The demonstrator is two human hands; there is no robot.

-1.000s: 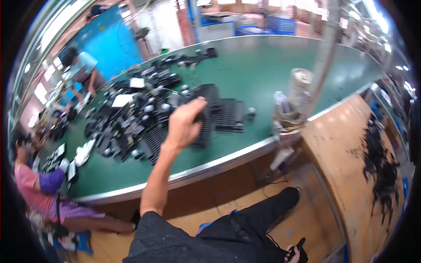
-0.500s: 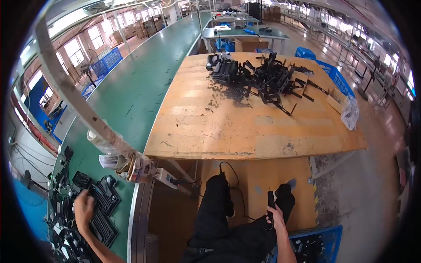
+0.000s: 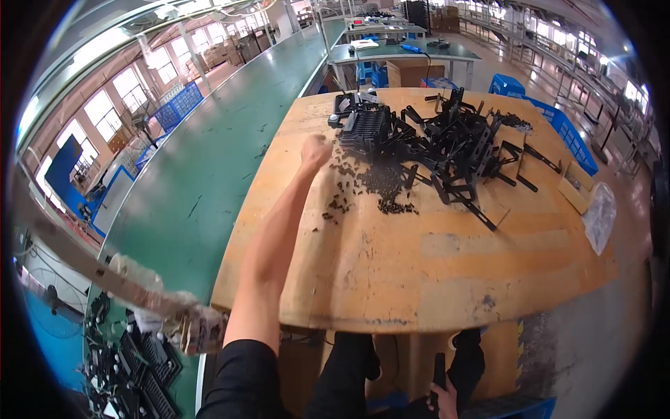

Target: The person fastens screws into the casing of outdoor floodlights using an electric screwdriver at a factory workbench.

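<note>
My left hand [image 3: 317, 152] is stretched out over the wooden table, just left of a stack of black finned housings [image 3: 364, 130]. Its fingers point away from me and are blurred, so their grip does not show. Small black screws [image 3: 384, 180] lie scattered in a pile to the right of and nearer than that hand. Down by my leg, below the table's near edge, my right hand [image 3: 444, 399] is wrapped around a black electric screwdriver [image 3: 439, 370], held upright.
Black brackets [image 3: 460, 143] lie heaped on the wooden table [image 3: 363, 279]. A cardboard box [image 3: 576, 187] and a clear plastic bag [image 3: 601, 218] sit at its right edge. Left runs a green conveyor [image 3: 202, 167], with black units [image 3: 136, 370] at its near end and a taped post [image 3: 105, 272] alongside.
My left hand has moved from the black units on the conveyor to the far left part of the wooden table. The view has shifted; my right hand still holds the screwdriver low.
</note>
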